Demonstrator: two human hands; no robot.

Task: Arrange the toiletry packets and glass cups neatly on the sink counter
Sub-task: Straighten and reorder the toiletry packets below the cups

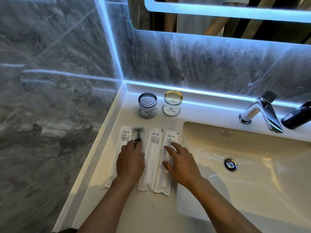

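Three long white toiletry packets lie side by side on the white counter: a left packet, a middle packet and a right packet. A black razor, blurred, lies between the left and middle packets. My left hand rests over it, fingertips pinching its handle. My right hand lies flat with spread fingers on the right packet. Behind them stand a grey-rimmed glass cup and an amber-rimmed glass cup, each on a round coaster.
The sink basin with its drain fills the right side. A chrome faucet and a dark bottle stand at the back right. Marble walls close the left and back; a lit mirror hangs above.
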